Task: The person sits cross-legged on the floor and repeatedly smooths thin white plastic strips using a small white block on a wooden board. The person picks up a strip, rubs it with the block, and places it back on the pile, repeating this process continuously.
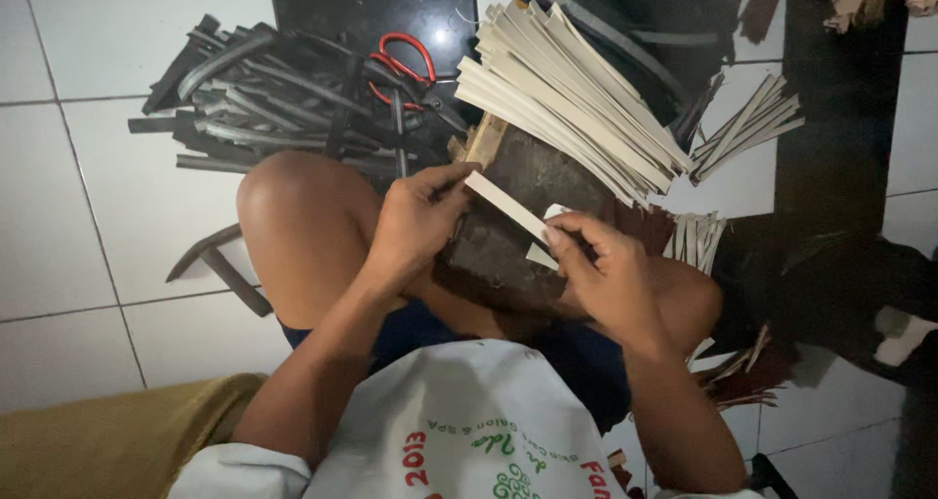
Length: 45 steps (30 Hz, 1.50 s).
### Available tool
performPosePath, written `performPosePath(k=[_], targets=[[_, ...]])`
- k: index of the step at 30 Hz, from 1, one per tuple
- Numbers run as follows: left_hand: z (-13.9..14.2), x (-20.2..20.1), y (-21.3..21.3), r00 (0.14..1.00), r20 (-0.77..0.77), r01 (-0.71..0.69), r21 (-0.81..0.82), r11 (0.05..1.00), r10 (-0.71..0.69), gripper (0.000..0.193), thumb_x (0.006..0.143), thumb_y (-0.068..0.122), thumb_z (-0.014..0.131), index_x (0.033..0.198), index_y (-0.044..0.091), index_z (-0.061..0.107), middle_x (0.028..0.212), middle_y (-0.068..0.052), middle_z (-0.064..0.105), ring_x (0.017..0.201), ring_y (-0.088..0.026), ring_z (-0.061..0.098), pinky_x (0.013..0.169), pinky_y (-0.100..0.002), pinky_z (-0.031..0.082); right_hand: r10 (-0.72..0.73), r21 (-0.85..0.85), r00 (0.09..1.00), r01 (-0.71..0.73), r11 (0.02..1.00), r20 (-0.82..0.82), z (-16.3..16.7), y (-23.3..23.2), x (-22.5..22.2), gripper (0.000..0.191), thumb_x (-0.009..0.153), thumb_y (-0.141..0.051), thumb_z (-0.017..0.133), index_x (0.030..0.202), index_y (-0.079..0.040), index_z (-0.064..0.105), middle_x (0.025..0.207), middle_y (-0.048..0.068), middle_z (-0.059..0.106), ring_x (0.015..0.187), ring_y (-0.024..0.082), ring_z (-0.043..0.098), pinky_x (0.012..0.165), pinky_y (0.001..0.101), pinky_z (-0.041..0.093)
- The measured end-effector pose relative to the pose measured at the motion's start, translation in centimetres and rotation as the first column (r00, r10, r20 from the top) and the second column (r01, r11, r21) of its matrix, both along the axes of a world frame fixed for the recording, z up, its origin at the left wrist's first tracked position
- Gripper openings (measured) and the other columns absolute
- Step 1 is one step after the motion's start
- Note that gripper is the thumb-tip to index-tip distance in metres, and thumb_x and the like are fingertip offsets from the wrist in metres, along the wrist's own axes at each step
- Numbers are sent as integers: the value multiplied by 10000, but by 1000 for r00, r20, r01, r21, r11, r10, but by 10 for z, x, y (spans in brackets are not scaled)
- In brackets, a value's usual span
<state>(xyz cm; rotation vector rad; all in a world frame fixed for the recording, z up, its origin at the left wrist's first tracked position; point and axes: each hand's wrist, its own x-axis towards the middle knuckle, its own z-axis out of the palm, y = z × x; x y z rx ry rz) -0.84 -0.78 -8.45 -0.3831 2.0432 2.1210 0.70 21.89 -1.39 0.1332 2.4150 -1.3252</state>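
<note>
A pale flat strip (506,206) lies slanted across a dark worn block (523,220) resting on my lap. My left hand (415,220) pinches the strip's upper left end, with a thin tool that I cannot make out between the fingers. My right hand (601,269) presses down on the strip's lower right end. Just beyond the block lies a fanned stack of pale strips (567,98).
A heap of dark strips (283,98) with red-handled scissors (405,69) on it lies on the white tiled floor (88,186) at upper left. Smaller bundles of pale strips (747,123) sit to the right. Two dark strips (220,264) lie by my left knee.
</note>
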Motion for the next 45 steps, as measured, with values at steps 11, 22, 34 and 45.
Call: performPosePath(k=[11,22,34,45], targets=[[9,-2,-8,998,20,62,81,995,-63,300,1009,147,633,1261,2,703,940,-12,752,809,-36,667,709,-193,556,-25,-164,996,38,986,84,-22,5,0,181,974,-115,672,1100,9,713,876,54,726,646,59,592,560,228,486],[15,-2,-4,996,93,15,-1,1000,-15,322,964,215,714,1206,5,740,875,-55,759,777,-69,661,688,-237,550,-26,-109,998,32,994,55,-18,-2,-4,155,969,-124,687,1064,-9,731,822,45,730,614,61,598,525,233,476],[23,-7,6,991,120,-41,-181,983,64,286,897,219,756,1114,34,784,832,-74,791,741,-79,702,667,-250,569,-9,-77,995,17,997,102,-14,-1,-9,157,967,-139,692,1062,-22,738,783,31,712,596,56,587,497,233,459],[18,-7,11,996,59,-63,-147,987,72,252,927,168,742,1122,11,769,887,-80,800,789,-86,725,698,-258,578,-36,118,998,31,992,42,-10,0,-4,207,939,-217,725,1039,-38,706,802,51,746,611,91,672,504,255,504]])
